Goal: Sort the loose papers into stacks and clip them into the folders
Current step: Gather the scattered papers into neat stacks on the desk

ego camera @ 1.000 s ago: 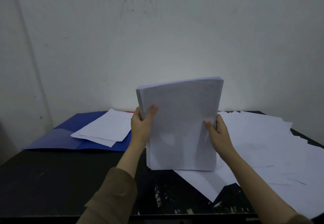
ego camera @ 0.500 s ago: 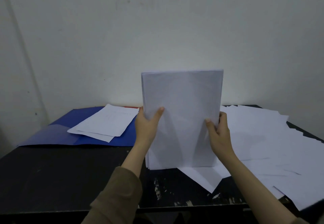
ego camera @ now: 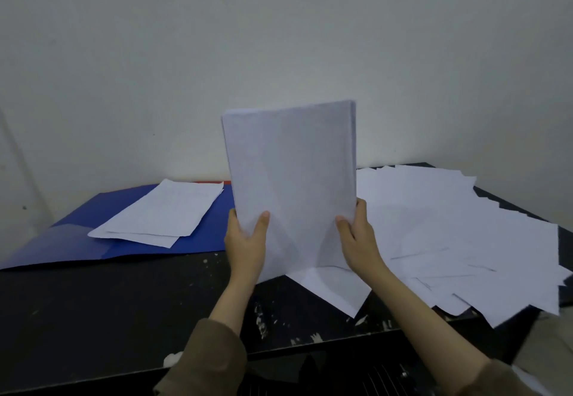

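Above the middle of the black table (ego camera: 124, 318), a stack of papers (ego camera: 291, 178) stands on end, gripped from both sides.

The left hand (ego camera: 246, 245) clamps the stack's left edge near the bottom, thumb flat across the front sheet and fingers hidden behind it; the right hand (ego camera: 356, 237) mirrors that on the right edge, thumb in front, fingers wrapped round the back. The stack leans slightly left, its lower edge down on the table and on a stray sheet. To the right, the loose papers (ego camera: 465, 234) lie fanned and overlapping out to the table's corner. Over on the left, an open blue folder (ego camera: 77, 246) lies flat with a few sheets (ego camera: 161, 212) resting on it, a red edge (ego camera: 214, 182) peeking out behind.
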